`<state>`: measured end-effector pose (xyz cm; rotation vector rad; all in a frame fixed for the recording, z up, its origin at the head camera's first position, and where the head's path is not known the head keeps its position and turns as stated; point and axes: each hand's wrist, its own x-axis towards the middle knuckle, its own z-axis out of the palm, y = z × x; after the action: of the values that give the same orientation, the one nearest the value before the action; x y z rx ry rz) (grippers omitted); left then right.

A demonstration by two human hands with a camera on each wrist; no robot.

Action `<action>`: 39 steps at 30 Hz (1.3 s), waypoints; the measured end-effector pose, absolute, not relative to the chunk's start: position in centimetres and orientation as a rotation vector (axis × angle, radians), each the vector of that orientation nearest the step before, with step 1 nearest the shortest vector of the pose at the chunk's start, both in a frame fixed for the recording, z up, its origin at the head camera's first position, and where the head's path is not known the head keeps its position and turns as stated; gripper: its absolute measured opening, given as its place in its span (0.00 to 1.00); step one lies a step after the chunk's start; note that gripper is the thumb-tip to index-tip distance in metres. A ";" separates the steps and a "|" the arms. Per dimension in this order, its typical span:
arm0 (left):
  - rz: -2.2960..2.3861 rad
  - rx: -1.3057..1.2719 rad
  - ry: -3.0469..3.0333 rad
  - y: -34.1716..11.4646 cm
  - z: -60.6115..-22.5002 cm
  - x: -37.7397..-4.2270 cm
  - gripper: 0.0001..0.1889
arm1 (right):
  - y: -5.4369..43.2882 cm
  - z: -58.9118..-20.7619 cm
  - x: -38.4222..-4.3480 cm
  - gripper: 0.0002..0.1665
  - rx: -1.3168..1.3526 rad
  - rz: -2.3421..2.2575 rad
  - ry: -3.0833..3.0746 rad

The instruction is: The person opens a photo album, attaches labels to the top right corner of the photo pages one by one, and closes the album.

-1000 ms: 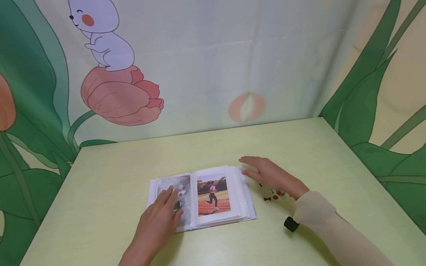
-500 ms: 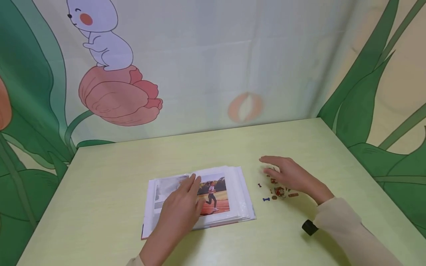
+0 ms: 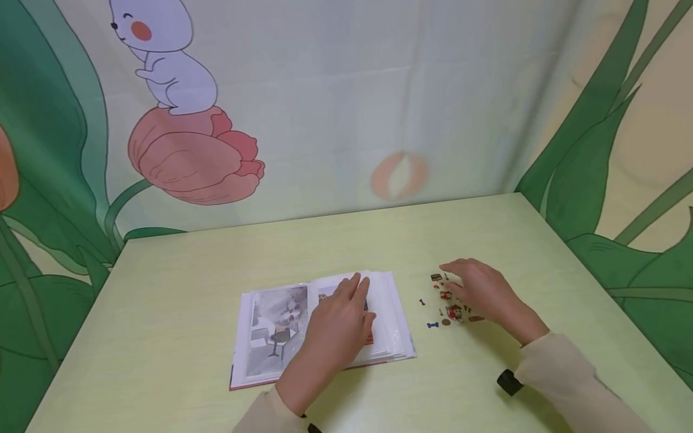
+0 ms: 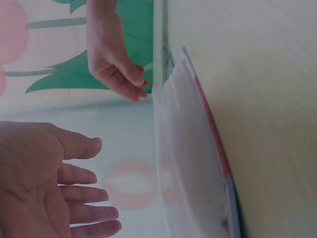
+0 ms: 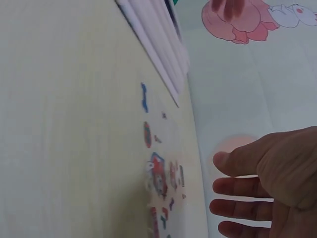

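Note:
An open photo album (image 3: 394, 313) lies on the table, its left page showing a pale photo (image 3: 276, 340) with a chair in it. Over the right page my left hand (image 3: 340, 322) spreads with straight fingers and covers most of the running photo. The left wrist view has the album's page edges (image 4: 195, 148) beside that hand, and its palm holds nothing. Right of the album my right hand (image 3: 484, 293) hovers above a clear sheet of small stickers (image 3: 454, 312), hiding part of it. Its fingers bend loosely, apart from the stickers (image 5: 157, 176) in the right wrist view.
The pale yellow-green table (image 3: 178, 288) ends at a printed curtain (image 3: 314, 138) behind and at both sides. A black wrist piece (image 3: 509, 382) hangs under the right sleeve (image 3: 568, 373).
My left hand has slid rightward from the left page across to the right page, uncovering the left photo. My right hand has moved right, from the album's edge to over the stickers.

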<state>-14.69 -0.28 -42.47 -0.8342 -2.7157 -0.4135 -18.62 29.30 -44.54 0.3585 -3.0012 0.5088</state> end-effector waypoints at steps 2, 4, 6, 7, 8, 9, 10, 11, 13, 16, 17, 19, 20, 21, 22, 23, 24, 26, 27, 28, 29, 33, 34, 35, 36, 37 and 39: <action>-0.373 -0.859 -2.725 0.7 -42.8 -14.8 0.28 | 29.3 -44.9 -18.6 0.21 0.354 0.476 -3.006; -0.311 -0.882 -2.757 1.7 -43.0 -14.9 0.29 | 29.3 -45.2 -18.5 0.19 0.370 0.446 -3.009; -0.266 -0.898 -2.796 2.7 -43.0 -14.9 0.29 | 29.3 -45.6 -18.5 0.18 0.387 0.420 -3.012; -0.241 -0.906 -2.812 3.2 -43.0 -15.0 0.29 | 29.3 -45.7 -18.5 0.17 0.396 0.411 -3.010; -0.224 -0.911 -2.827 3.7 -43.1 -15.1 0.30 | 29.3 -45.9 -18.4 0.17 0.405 0.401 -3.007; -0.213 -0.916 -2.841 4.1 -43.1 -15.1 0.30 | 29.2 -46.1 -18.4 0.17 0.410 0.393 -3.003; -0.205 -0.920 -2.855 4.6 -43.1 -15.2 0.30 | 29.2 -46.2 -18.4 0.17 0.411 0.394 -2.998; -0.198 -0.924 -2.865 5.0 -43.2 -15.4 0.30 | 29.2 -46.4 -18.4 0.17 0.414 0.394 -2.992; -0.183 -0.931 -2.891 5.8 -43.4 -15.6 0.30 | 29.1 -46.6 -18.4 0.16 0.419 0.400 -2.981; -0.148 -0.948 -2.924 6.9 -44.0 -16.0 0.31 | 29.0 -46.9 -18.4 0.12 0.427 0.412 -2.970; -0.130 -0.956 -2.929 7.3 -44.2 -16.2 0.31 | 29.0 -47.0 -18.4 0.10 0.429 0.416 -2.968; -0.105 -0.965 -2.939 7.9 -44.8 -16.4 0.31 | 28.9 -47.1 -18.3 0.08 0.435 0.423 -2.966; -0.091 -0.969 -2.945 8.1 -45.0 -16.5 0.31 | 28.9 -47.1 -18.3 0.07 0.434 0.422 -2.968; -0.079 -0.972 -2.946 8.4 -45.2 -16.5 0.31 | 28.9 -47.2 -18.3 0.06 0.437 0.418 -2.971; -0.073 -0.976 -2.946 8.6 -45.3 -16.6 0.31 | 28.9 -47.3 -18.2 0.06 0.437 0.416 -2.974; -0.074 -0.977 -2.944 8.8 -45.5 -16.6 0.30 | 28.8 -47.3 -18.2 0.06 0.438 0.412 -2.976; -0.078 -0.978 -2.947 9.0 -45.6 -16.7 0.30 | 28.8 -47.4 -18.2 0.06 0.440 0.409 -2.977; -0.092 -0.978 -2.958 9.3 -45.7 -16.8 0.29 | 28.8 -47.4 -18.2 0.06 0.435 0.404 -2.983; -0.105 -0.979 -2.965 9.5 -45.7 -16.8 0.29 | 28.8 -47.5 -18.2 0.05 0.432 0.404 -2.986; -0.126 -0.979 -2.982 9.7 -45.8 -16.9 0.29 | 28.8 -47.5 -18.2 0.05 0.429 0.408 -2.987; -0.150 -0.977 -3.006 9.8 -45.9 -17.0 0.29 | 28.7 -47.5 -18.2 0.05 0.431 0.411 -2.986; -0.204 -0.972 -3.088 10.4 -46.0 -17.2 0.30 | 28.7 -47.3 -18.3 0.02 0.437 0.403 -2.978; -0.201 -0.975 -3.097 10.5 -46.0 -17.3 0.30 | 28.7 -47.2 -18.3 0.02 0.439 0.398 -2.976; -0.189 -0.980 -3.098 10.6 -46.0 -17.3 0.30 | 28.7 -47.1 -18.4 0.02 0.439 0.393 -2.977; -0.168 -0.987 -3.094 10.7 -46.0 -17.4 0.30 | 28.7 -47.1 -18.4 0.02 0.439 0.388 -2.977; -0.135 -0.996 -3.088 10.8 -45.9 -17.5 0.29 | 28.6 -47.0 -18.5 0.02 0.441 0.386 -2.981; -0.084 -1.010 -3.076 10.9 -46.0 -17.7 0.27 | 28.6 -46.9 -18.6 0.03 0.441 0.384 -2.991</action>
<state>-17.72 10.90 -46.01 -1.0102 -3.0758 -0.0841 -18.58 28.60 -46.90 0.4408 -2.9912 0.3838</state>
